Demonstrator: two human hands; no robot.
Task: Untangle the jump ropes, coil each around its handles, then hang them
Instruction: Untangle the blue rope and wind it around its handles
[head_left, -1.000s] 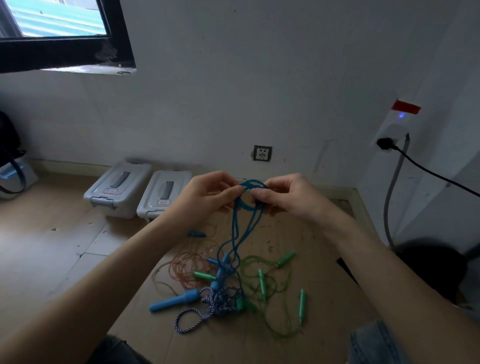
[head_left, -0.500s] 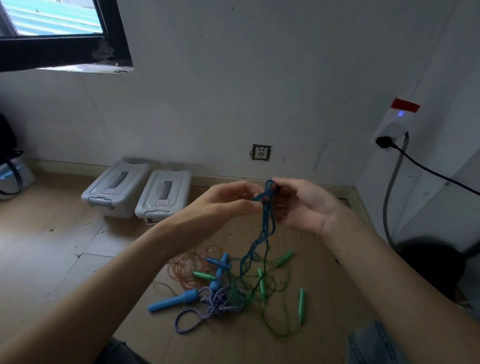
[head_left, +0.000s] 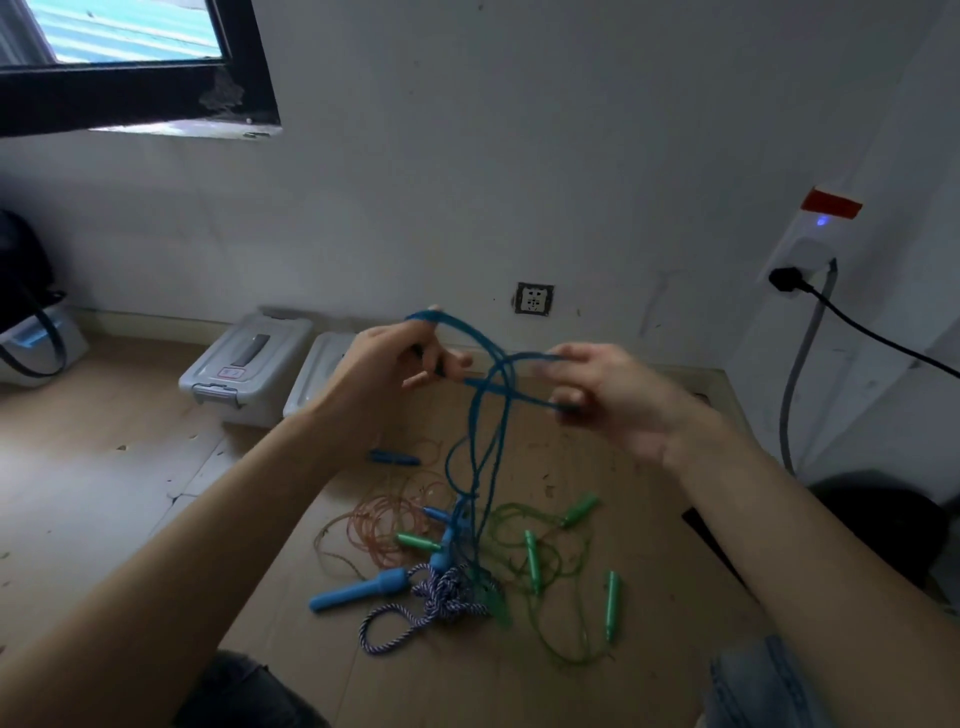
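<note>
A thin blue jump rope (head_left: 480, 415) is lifted above the floor, its strands crossing between my hands. My left hand (head_left: 384, 369) holds one loop of it, the cord running over the fingertips. My right hand (head_left: 597, 395) pinches another loop to the right. The blue strands hang down into a tangled pile on the brown board (head_left: 649, 519): green ropes with several green handles (head_left: 532, 558), an orange cord (head_left: 384, 519), a purple-white braided rope (head_left: 441, 603) and a thick blue handle (head_left: 358, 592).
Two grey lidded storage boxes (head_left: 249, 369) stand by the wall behind my left hand. A wall socket (head_left: 534, 299) is above the skirting. At right, a black cable (head_left: 872, 332) runs from a plug, beside a dark round object (head_left: 883, 525).
My hands were together at one point on the blue rope; they have moved apart, spreading its loops sideways. The left hand has risen a little.
</note>
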